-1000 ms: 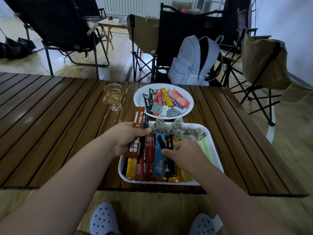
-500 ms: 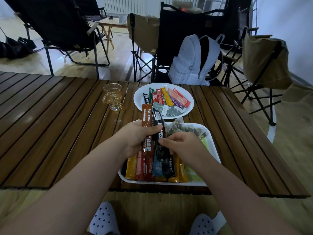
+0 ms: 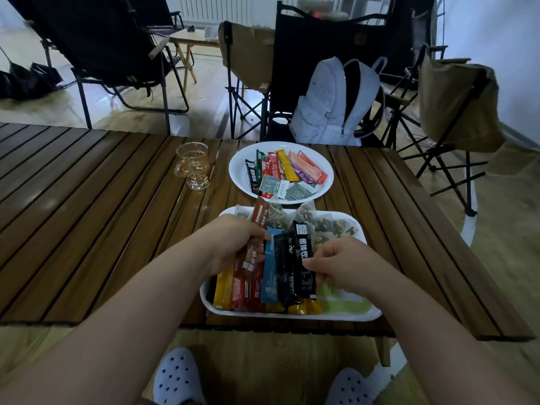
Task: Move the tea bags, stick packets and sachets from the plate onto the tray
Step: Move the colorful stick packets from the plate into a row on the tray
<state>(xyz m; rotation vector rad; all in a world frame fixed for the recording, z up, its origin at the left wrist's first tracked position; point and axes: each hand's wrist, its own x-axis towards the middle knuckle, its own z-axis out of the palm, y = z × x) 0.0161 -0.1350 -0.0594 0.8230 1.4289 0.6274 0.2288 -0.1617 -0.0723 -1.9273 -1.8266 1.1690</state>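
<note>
Plate (image 3: 238,173) behind tray (image 3: 350,315); glass cup (image 3: 193,166) left of plate.

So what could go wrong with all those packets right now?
The tray sits right at the table edge, so a hard push might tip it off. The left hand holds a brown stick packet whose end pokes past the tray's far rim, so it could land on the wood. The glass cup stands near the plate, so a reaching arm might knock it.
</note>
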